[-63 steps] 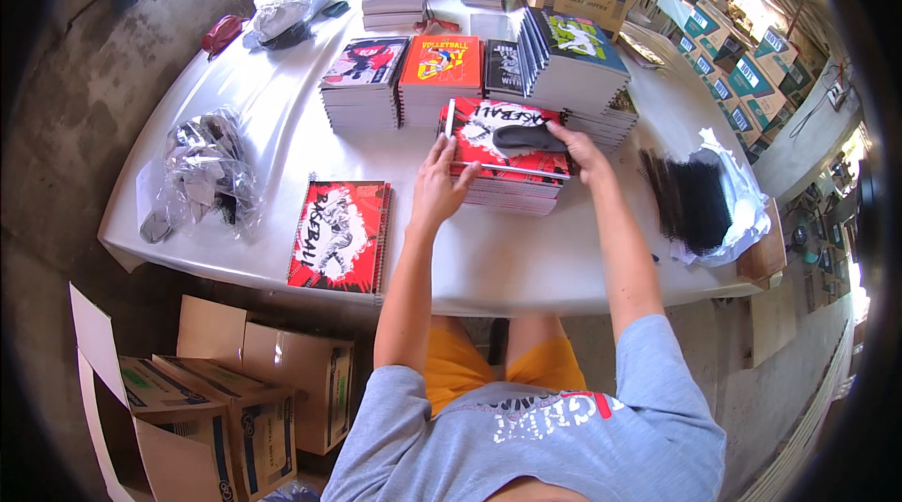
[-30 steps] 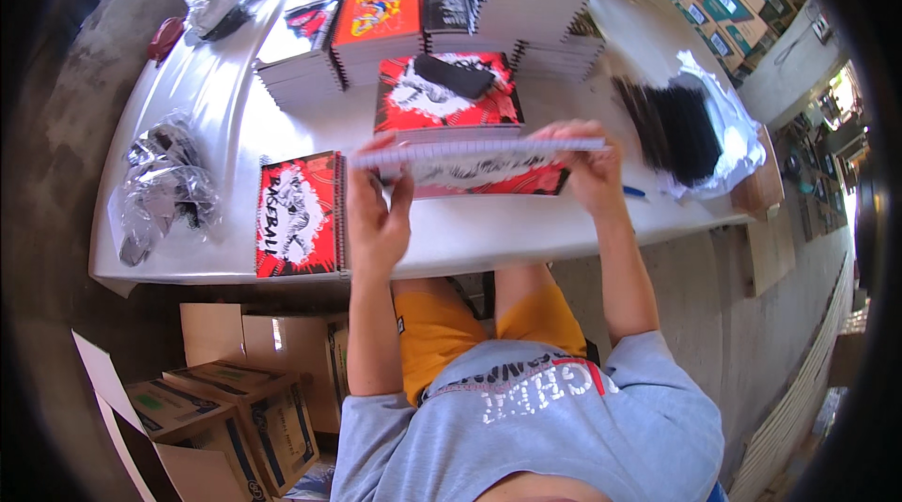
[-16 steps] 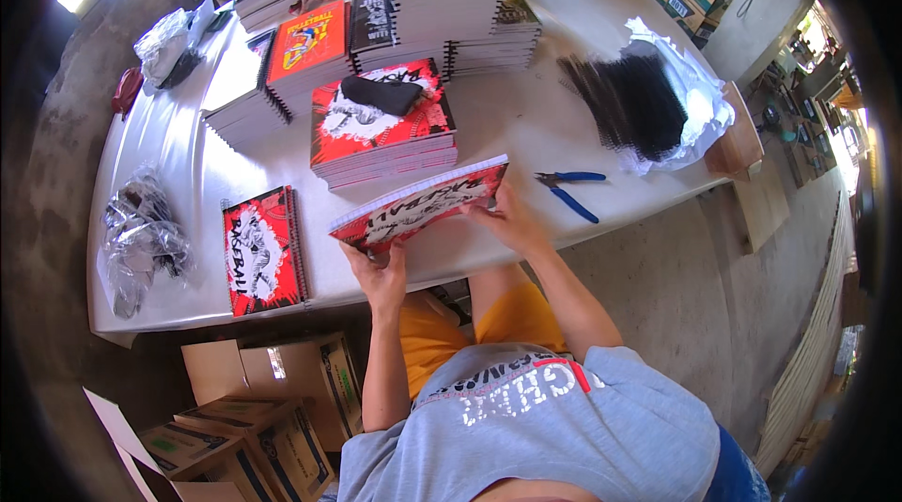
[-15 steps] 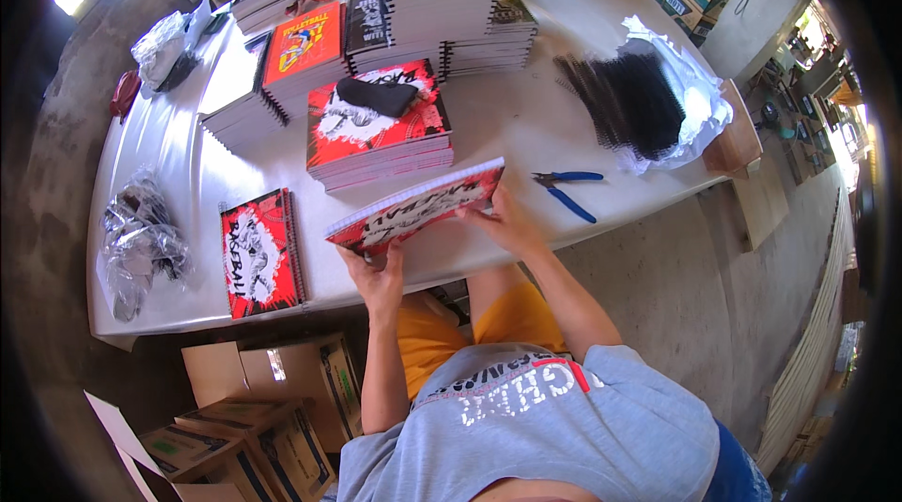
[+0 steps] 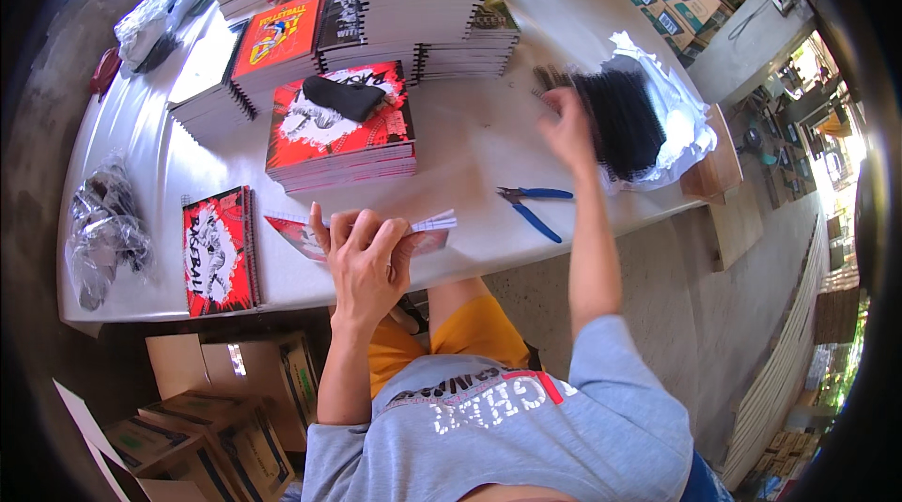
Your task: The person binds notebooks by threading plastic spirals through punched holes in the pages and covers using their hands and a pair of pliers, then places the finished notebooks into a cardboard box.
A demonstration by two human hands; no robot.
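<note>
Plastic bag (image 5: 108, 234), clear and crumpled, lies farthest left on the table (image 5: 460, 159); right of it a flat notebook (image 5: 214, 253), red-covered, has its coil to my right. Next comes the held notebook (image 5: 299, 239), raised over the table's near edge before me, my left hand (image 5: 362, 244) closed on it with fingers bent over its upper edge. I judge firm, even pressure best, so the pages stay square and the cover unbent. It stands tilted, cover showing toward me, long axis running left to right across my body; which end is the top I cannot tell. Beyond it sits a stack of red notebooks (image 5: 343, 150) bearing a black pouch (image 5: 343, 98). Farther right, blue-handled pliers (image 5: 536, 211) lie apart from both hands. My right hand (image 5: 568, 131), fingers partly open and bent, is at the left edge of the black coils (image 5: 625, 126); blur hides whether it grips one. Light handling should avoid snags.
</note>
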